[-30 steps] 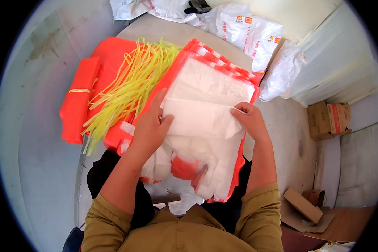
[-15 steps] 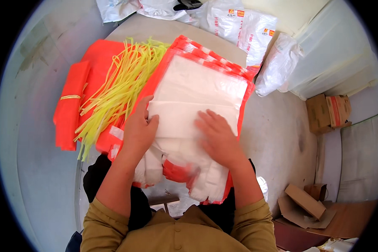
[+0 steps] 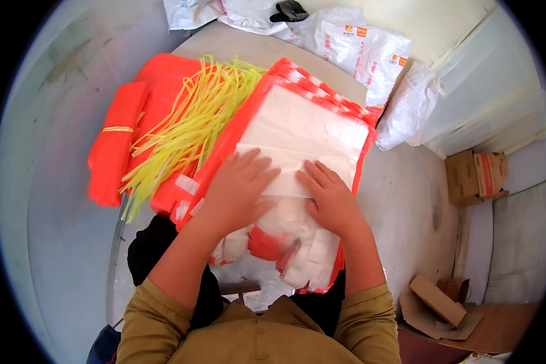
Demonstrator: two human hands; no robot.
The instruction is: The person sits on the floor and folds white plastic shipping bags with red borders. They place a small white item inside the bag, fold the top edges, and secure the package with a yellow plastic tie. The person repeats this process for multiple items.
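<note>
A stack of red plastic carrier bags (image 3: 218, 159) lies slanted before me, its handle ends toward my lap. Covering most of its top is a white plastic bag (image 3: 306, 130) with creases across it. My left hand (image 3: 238, 191) lies on the white bag left of centre, fingers spread. Flat on the same bag, my right hand (image 3: 332, 197) rests with its fingers apart and pointing up-left. Neither hand grips anything. To the left, a loose heap of yellow tie strips (image 3: 191, 124) spreads over red plastic.
At the far left is a folded red bundle (image 3: 116, 148) bound with a yellowish tie. White printed sacks (image 3: 340, 39) line the back of the table (image 3: 215, 41). Cardboard boxes (image 3: 467, 176) stand at the right, and opened cardboard (image 3: 437, 309) lies lower right.
My left hand has moved from the stack's left edge onto the white bag. My right hand has shifted slightly and now lies flat. The whole view has shifted a little.
</note>
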